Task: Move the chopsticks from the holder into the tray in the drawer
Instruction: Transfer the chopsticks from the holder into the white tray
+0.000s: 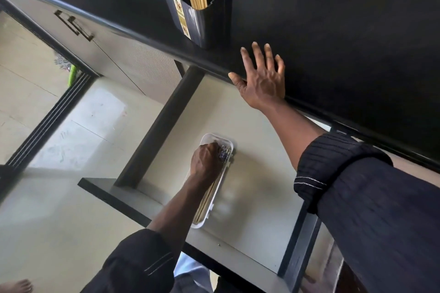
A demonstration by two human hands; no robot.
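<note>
Counter: black countertop [333,19], front edge running above the open drawer [250,197].
Chopsticks: some upright in the black holder [202,19] near the counter edge; others [209,197] lying in the white tray [226,143].
Tray: mid-drawer, bare floor around.
Left hand [206,159]: curled closed on chopsticks in tray.
Right hand [262,78]: flat, fingers spread, on counter edge.
</note>
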